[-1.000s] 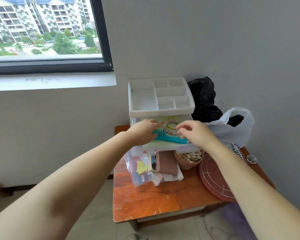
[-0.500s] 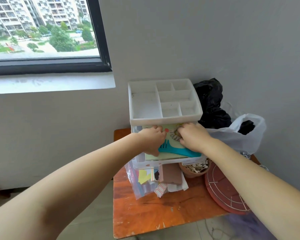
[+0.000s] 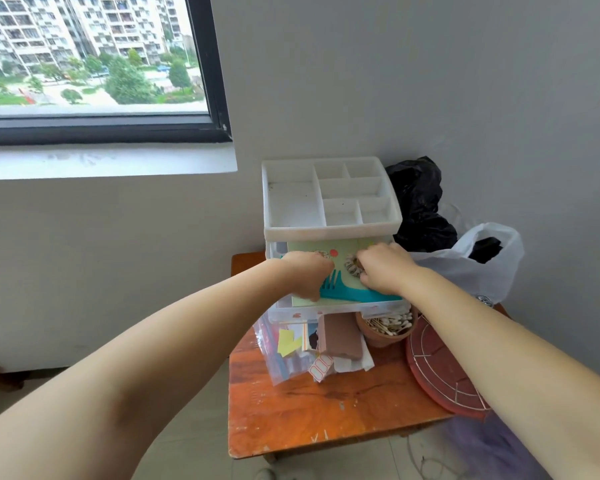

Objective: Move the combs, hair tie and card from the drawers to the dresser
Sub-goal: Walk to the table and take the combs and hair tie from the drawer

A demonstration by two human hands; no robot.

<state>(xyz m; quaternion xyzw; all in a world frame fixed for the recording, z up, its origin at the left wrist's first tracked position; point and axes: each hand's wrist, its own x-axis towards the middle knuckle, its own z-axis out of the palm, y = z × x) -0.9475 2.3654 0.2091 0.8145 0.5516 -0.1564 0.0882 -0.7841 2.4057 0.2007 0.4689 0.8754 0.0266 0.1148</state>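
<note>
A: So, where are the hands?

B: Both reach into the pulled-out top drawer (image 3: 336,308) of the white plastic organizer (image 3: 329,233), at the centre of the frame. The left hand (image 3: 307,275) is curled with its knuckles up, over the toothed end of the teal comb (image 3: 357,294). It touches the comb, but I cannot tell whether it actually grips it.

A: And the right one?

B: The right hand (image 3: 385,270) is bent down just right of centre, fingertips pressed at the patterned hair tie (image 3: 352,266). Whether they pinch it is hidden.

A: Where do the task's things lie?

B: All in that drawer. The comb lies across its front edge, handle pointing right under the right wrist. The hair tie sits between the 2 hands, on the pale green card (image 3: 340,252), which covers the drawer floor.

A: What is around it?

B: The organizer stands on an orange wooden table (image 3: 326,420). In front of it lie a clear bag of paper scraps (image 3: 291,351) and a brown block (image 3: 342,337); a pot of cotton swabs (image 3: 387,327) is just to the right.
</note>
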